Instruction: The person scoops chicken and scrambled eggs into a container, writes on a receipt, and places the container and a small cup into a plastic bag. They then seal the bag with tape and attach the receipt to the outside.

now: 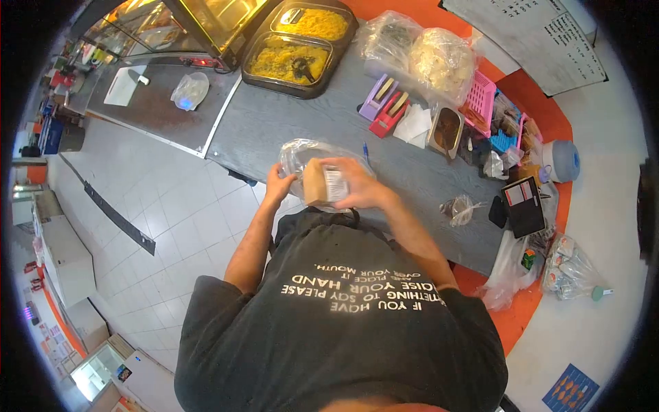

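A brown cardboard-like packet with a white printed label [336, 185] is gripped by my right hand [360, 184], whose fingers bend over its top and right side. Below and around the packet spreads a clear plastic bag [302, 149], at the front edge of the grey counter [274, 117]. My left hand [277, 184] pinches the left side of this bag. A blue pen [366, 152] lies just beyond the bag.
Two trays of yellow food [288, 62] stand at the back left beside a lit display case [220, 27]. Purple [378, 95] and red [390, 114] tape dispensers sit mid-counter. To the right are a metal container [446, 130], a small tied bag [460, 210] and a black tablet-like device [524, 207].
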Available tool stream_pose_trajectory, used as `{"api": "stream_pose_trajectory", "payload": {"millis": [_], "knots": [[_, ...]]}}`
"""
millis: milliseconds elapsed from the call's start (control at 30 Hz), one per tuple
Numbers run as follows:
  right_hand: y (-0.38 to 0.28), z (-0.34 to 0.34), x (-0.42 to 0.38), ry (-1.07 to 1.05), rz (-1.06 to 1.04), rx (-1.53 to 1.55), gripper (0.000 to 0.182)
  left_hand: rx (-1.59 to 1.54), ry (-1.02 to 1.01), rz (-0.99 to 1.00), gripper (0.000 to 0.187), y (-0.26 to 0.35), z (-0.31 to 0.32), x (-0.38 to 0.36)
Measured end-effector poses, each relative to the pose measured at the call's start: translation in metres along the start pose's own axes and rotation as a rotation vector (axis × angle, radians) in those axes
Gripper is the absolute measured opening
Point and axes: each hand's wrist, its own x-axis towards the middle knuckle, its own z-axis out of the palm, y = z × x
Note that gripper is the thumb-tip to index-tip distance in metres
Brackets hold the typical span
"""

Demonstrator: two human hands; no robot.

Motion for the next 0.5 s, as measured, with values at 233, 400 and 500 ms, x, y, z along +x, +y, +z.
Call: {"api": "stream_pose_trajectory", "payload": {"millis": [233, 400, 500], "knots": [[0.045, 0.038, 0.034, -0.067, 0.311, -0.609, 0.098, 0.134, -0.112, 0.173, 0.046, 0.033, -0.004, 0.004], [0.046, 0.034, 0.02, 0.057, 0.262, -0.554, 0.098, 0.242, -0.118, 0.258, 0.069, 0.001, -0.002, 0.004], [0.039, 0.021, 0.005, 0.168, 0.246, -0.467, 0.095, 0.317, 0.032, 0.407, 0.084, 0.018, -0.005, -0.01]]}}
